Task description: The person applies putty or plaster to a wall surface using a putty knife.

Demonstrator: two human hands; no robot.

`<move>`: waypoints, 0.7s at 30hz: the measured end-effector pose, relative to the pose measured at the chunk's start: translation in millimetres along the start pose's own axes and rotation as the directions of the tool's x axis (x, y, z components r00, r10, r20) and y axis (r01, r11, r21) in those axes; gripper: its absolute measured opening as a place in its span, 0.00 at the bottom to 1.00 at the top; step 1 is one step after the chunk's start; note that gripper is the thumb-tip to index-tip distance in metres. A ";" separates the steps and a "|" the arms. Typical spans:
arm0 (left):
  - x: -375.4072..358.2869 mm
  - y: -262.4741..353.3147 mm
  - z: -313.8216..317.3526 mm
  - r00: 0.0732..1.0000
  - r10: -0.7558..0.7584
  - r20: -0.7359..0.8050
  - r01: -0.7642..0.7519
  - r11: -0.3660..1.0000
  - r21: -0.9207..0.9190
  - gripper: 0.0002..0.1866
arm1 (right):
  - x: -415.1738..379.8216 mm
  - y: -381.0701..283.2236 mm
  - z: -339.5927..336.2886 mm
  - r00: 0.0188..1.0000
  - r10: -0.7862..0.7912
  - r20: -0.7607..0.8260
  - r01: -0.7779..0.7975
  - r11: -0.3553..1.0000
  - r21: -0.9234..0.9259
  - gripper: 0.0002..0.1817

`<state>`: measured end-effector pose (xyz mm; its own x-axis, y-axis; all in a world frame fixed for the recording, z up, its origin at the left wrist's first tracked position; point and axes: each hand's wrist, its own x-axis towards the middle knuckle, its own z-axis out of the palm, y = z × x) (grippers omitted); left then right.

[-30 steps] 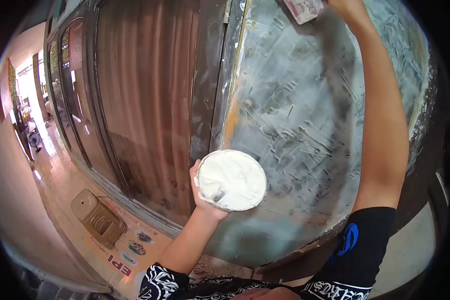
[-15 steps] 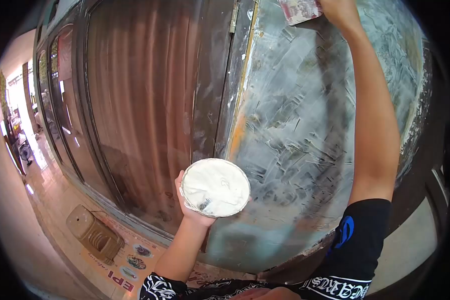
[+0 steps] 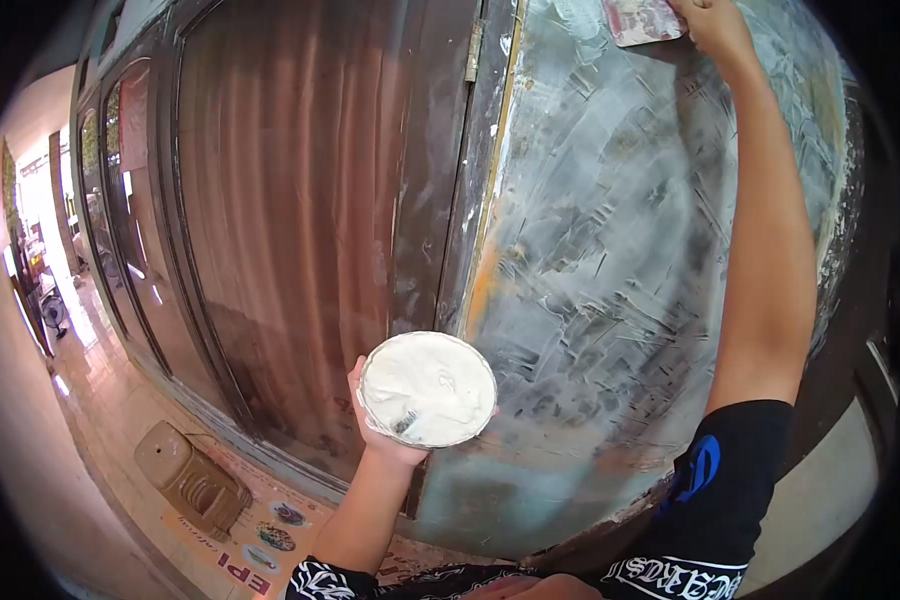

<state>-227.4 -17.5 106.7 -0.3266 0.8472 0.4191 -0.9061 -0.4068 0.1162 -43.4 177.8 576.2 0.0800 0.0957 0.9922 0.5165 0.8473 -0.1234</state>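
My left hand holds a round plate of white putty at chest height, tilted toward me. High up at the top of the view, my right hand presses a flat scraper smeared with white and red against the grey wall panel. The panel is covered with streaky, partly spread white putty. My right arm reaches straight up along the panel.
A dark wooden door frame with a hinge borders the panel on the left. Beside it hang brown curtains behind glass doors. A brown plastic stool lies on the tiled floor below, near a printed mat.
The scraper and my right hand slid to the right along the top of the panel. The plate in my left hand dropped a little and shifted left as the view moved.
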 end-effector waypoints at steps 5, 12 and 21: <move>4.3 -1.3 -3.5 0.999 -0.012 0.043 0.012 1.000 -0.003 0.41 | -15.9 -18.9 21.9 0.987 0.022 0.158 -0.046 0.988 0.147 0.17; 0.4 0.9 -5.3 0.994 -0.039 0.106 0.044 0.998 -0.048 0.41 | 9.5 2.8 -0.8 0.999 0.029 -0.025 -0.029 1.000 0.005 0.18; -8.5 -2.0 6.9 0.998 -0.005 0.060 0.007 1.000 -0.024 0.42 | -5.1 -1.7 4.2 0.989 -0.121 -0.087 0.124 0.992 0.019 0.15</move>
<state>-220.9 -26.2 109.2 -0.3052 0.8273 0.4716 -0.9145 -0.3927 0.0970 -48.3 178.0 571.4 0.0907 -0.0538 0.9944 0.5065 0.8622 0.0004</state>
